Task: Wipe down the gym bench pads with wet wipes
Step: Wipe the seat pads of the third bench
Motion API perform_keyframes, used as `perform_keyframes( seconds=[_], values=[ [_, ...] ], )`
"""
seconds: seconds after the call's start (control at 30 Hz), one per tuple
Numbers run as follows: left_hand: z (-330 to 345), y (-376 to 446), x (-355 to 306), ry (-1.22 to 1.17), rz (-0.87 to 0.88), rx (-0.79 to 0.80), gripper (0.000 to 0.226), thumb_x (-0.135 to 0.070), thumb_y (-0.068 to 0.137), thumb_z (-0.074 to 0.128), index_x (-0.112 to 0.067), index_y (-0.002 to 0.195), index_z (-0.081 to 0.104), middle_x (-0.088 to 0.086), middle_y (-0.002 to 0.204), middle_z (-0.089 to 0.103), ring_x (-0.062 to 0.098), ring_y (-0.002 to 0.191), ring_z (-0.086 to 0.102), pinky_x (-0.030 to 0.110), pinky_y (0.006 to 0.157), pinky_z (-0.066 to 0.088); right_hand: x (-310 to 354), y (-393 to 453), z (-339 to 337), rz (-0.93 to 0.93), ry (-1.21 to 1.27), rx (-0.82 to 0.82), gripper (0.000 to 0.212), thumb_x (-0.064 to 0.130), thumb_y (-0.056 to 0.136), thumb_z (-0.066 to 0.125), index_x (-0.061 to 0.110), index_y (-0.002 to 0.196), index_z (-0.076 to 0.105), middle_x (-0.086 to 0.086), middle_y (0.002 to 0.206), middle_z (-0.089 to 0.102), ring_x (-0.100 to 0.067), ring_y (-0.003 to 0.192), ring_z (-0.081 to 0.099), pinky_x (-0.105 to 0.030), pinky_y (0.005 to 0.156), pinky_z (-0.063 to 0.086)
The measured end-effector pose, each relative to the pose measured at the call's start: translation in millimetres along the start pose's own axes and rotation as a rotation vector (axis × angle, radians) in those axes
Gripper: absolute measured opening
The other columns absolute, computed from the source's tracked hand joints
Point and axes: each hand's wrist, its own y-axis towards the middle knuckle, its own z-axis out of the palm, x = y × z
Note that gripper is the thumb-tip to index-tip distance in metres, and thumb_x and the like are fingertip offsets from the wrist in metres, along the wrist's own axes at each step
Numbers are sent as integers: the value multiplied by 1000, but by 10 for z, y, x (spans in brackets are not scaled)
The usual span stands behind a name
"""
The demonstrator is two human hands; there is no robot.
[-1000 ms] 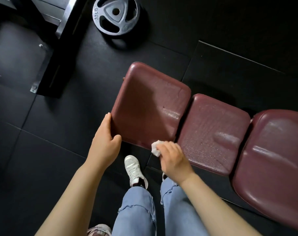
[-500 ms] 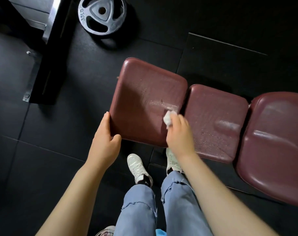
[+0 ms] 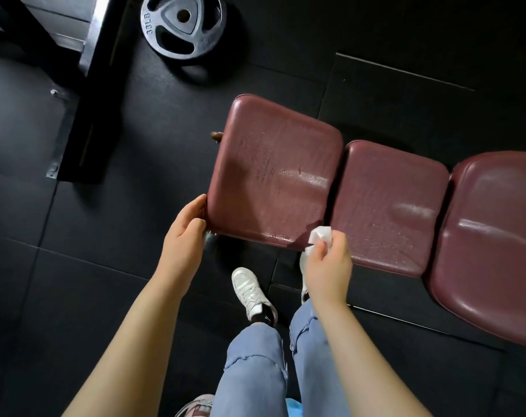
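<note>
Dark rubber gym floor under a maroon three-pad bench. The left hand grips the end pad at its corner. The right hand pinches a crumpled wet wipe at that pad's near edge, beside the gap. The small wad may skip patches.

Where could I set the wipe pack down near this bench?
Bare floor between the weight plate, rack base and left hand. Middle pad is free. Crowded by the shoes.
</note>
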Motion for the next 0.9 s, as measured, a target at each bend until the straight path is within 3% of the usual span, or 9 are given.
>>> perform_keyframes(
  seconds=[0.1,0.23,0.33,0.43,0.53,0.6,0.67,0.83,0.9],
  values=[
    [-9,-53,52,-69,-9,-17,45,-15,98,41,-38,131,61,-21,129,62,-14,115,53,8,88,39,334,-233,239,-60,10,22,11,7,95,49,6,103,56,-12,100,62,-32,89,56,-32,70,34],
    [-56,-68,143,-185,-46,-19,35,-23,96,45,-37,119,68,-11,123,68,3,116,62,27,98,46,984,-680,718,-580,21,299,14,5,91,55,4,102,63,-14,98,64,-34,86,60,-41,75,47],
    [-121,-66,197,-234,-60,-36,34,-29,94,45,-34,116,70,-6,120,71,11,116,64,32,97,48,1087,-566,761,-900,-40,339,19,4,87,56,11,102,64,-10,90,65,-28,80,60,-40,72,50],
    [-140,-110,244,-148,10,13,37,-26,102,35,-39,115,66,-14,122,68,1,116,61,24,97,44,570,-222,382,-658,-79,241,28,9,88,50,35,89,58,9,79,61,-16,74,52,-30,64,36],
    [-146,-103,291,-159,0,62,38,-32,100,34,-36,123,65,-16,124,67,-1,116,61,24,93,41,-40,-1,40,-193,-146,81,19,5,92,48,15,103,59,-10,101,63,-35,90,58,-36,70,40],
    [-149,-72,299,-174,-23,70,41,-33,98,35,-34,126,65,-17,124,67,-2,115,61,25,93,41,-16,-3,108,-70,-156,-14,17,4,93,47,3,107,56,-16,107,61,-38,94,56,-38,73,40],
    [-156,-50,303,-212,-59,55,41,-30,98,35,-34,123,68,-18,122,69,-2,114,62,27,95,42,354,-82,331,-143,-99,-31,14,6,93,47,3,102,58,-16,101,62,-37,91,57,-38,72,39],
    [-141,10,251,-322,-89,14,39,-36,94,39,-28,120,68,-13,119,71,1,110,65,24,91,42,1144,-315,727,-835,-127,186,25,11,84,44,5,96,64,-10,87,64,-29,76,58,-39,69,44],
    [-124,31,218,-324,-91,3,36,-33,97,40,-30,120,67,-14,117,71,1,109,65,25,91,43,923,-69,547,-841,-203,175,18,7,78,48,12,87,63,-7,78,63,-32,72,56,-40,63,43]
  ],
)
